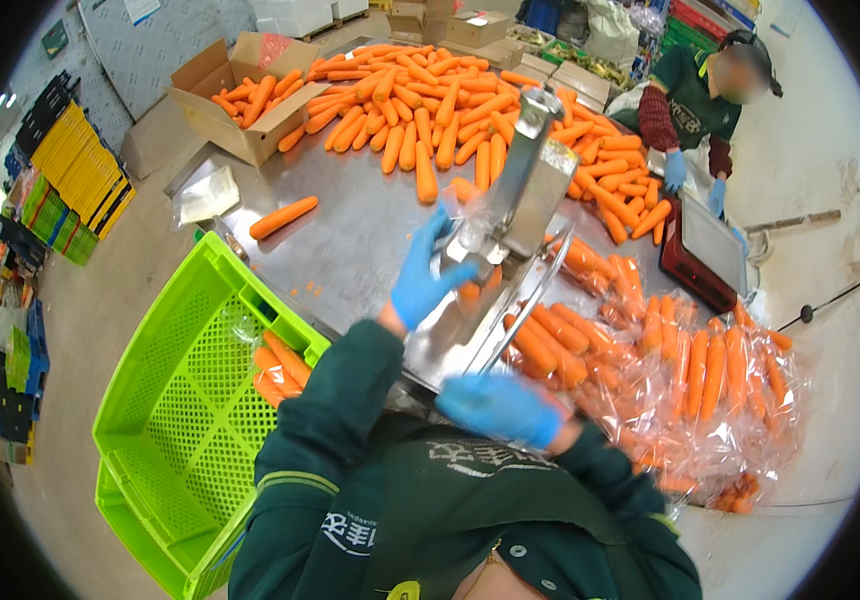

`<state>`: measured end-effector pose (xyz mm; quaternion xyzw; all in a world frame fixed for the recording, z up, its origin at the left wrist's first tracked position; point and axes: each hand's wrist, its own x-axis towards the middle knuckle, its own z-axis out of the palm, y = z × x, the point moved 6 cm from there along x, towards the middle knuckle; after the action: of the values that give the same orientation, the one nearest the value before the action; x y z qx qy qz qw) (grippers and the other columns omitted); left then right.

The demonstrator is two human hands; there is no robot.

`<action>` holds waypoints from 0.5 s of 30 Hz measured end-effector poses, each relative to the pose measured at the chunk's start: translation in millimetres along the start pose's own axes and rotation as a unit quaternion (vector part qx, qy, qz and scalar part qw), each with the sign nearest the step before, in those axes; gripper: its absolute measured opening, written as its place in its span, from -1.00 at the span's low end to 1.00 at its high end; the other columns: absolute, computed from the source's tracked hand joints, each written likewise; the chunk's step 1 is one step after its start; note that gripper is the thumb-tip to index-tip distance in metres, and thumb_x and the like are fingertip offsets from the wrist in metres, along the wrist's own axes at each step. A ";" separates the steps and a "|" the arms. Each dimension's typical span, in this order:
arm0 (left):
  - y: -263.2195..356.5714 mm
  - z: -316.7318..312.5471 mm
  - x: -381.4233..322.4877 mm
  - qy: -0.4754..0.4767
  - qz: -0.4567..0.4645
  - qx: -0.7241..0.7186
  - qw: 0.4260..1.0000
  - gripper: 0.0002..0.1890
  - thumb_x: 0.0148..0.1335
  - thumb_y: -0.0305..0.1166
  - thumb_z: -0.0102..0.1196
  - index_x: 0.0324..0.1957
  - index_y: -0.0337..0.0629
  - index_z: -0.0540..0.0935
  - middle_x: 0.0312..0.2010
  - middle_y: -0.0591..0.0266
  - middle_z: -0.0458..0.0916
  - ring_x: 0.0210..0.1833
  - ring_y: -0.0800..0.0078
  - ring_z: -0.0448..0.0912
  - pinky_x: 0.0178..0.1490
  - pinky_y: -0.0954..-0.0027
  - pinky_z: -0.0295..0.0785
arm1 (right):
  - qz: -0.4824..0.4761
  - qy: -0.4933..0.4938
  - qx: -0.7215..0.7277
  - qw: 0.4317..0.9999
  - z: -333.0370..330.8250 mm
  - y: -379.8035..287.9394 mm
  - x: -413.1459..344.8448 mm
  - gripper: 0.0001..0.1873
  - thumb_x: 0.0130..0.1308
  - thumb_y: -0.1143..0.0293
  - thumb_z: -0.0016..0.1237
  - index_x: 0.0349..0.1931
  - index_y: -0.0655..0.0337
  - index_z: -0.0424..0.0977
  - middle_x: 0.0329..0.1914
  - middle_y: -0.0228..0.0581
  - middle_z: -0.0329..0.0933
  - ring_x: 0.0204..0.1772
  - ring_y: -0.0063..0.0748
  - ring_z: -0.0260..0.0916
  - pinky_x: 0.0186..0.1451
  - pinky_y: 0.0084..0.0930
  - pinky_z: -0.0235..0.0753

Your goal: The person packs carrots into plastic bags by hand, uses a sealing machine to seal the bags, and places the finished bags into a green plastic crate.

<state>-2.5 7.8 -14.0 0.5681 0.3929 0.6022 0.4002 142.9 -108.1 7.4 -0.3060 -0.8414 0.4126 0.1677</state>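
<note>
Blue gloves cover both hands. My left hand [426,281] is at the near side of a metal bag-sealing machine [523,187], its fingers around the gathered top of a clear plastic bag [469,238]; carrots show beneath the machine's head. My right hand [503,409] is blurred, low in front of the machine's metal tray, and whether it holds anything cannot be told. Bagged carrots [700,367] lie heaped to the right. A loose carrot [283,217] rests on the steel table [340,255], and a large pile of carrots [430,97] covers its far part.
A green plastic crate [197,420] with a bag of carrots [280,367] inside stands at the left. An open cardboard box [250,139] of carrots is at the table's far left corner. A red weighing scale [704,251] is at the right, near a co-worker [700,112] in blue gloves.
</note>
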 end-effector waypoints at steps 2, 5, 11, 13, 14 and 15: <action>-29.8 12.5 -22.4 -0.043 0.040 0.068 0.996 -0.03 -0.10 -0.28 0.34 0.30 -0.24 0.02 0.19 0.07 0.22 0.24 0.29 0.22 0.27 0.32 0.15 | 0.039 -0.010 -0.076 0.996 43.0 12.4 -9.5 -0.78 0.22 0.21 -0.10 -0.24 0.11 0.47 -0.37 -0.01 0.49 -0.40 -0.07 0.44 -0.29 -0.43 0.46; -69.0 21.8 -31.6 -0.102 -0.091 -0.017 0.990 -0.18 -0.02 -0.40 0.27 0.26 -0.22 0.09 0.19 0.16 0.24 0.24 0.37 0.22 0.28 0.33 0.13 | 0.007 0.036 0.027 0.999 -3.0 -10.9 2.8 -0.69 0.26 0.33 -0.15 -0.01 0.21 0.32 -0.09 -0.13 0.39 -0.17 -0.27 0.40 -0.11 -0.48 0.41; -52.5 30.1 -42.0 -0.061 -0.174 -0.057 0.981 -0.56 -0.02 -0.39 0.27 -0.07 -0.25 0.46 -0.17 0.25 0.53 -0.12 0.52 0.49 -0.01 0.44 0.41 | -0.020 0.388 0.301 0.871 -148.2 -23.9 24.3 -0.56 0.24 0.46 -0.10 0.15 0.26 0.26 -0.20 -0.26 0.39 -0.23 -0.45 0.38 -0.17 -0.61 0.38; -30.8 30.8 -63.9 -0.034 -0.213 -0.087 0.973 -0.62 -0.05 -0.36 0.30 -0.20 -0.24 0.46 -0.28 0.31 0.49 -0.22 0.61 0.43 -0.12 0.48 0.40 | 0.012 0.359 0.133 0.924 -148.0 1.9 13.2 -0.47 0.20 0.39 -0.03 0.19 0.29 0.21 -0.09 -0.11 0.39 -0.10 -0.37 0.40 -0.04 -0.53 0.38; -12.8 31.9 -71.7 -0.049 -0.214 -0.136 0.966 -0.60 -0.06 -0.37 0.31 -0.19 -0.24 0.46 -0.28 0.32 0.49 -0.22 0.60 0.43 -0.10 0.48 0.39 | 0.050 0.317 -0.059 0.945 -144.4 25.1 -3.5 -0.40 0.17 0.34 0.02 0.21 0.30 0.17 -0.03 -0.06 0.38 -0.02 -0.28 0.37 0.03 -0.46 0.35; -8.7 22.5 -86.7 -0.036 -0.242 -0.135 0.960 -0.60 -0.09 -0.39 0.33 -0.19 -0.24 0.48 -0.28 0.32 0.49 -0.23 0.60 0.43 -0.09 0.50 0.38 | 0.071 0.260 -0.246 0.931 -136.2 50.9 -21.3 -0.32 0.13 0.29 0.06 0.23 0.30 0.13 0.03 0.00 0.37 0.07 -0.19 0.35 0.09 -0.40 0.33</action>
<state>23.3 -69.0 -53.1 0.4178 0.4193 0.5138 0.6211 251.0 -17.3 48.4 -0.4932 -0.8195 0.1095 0.2704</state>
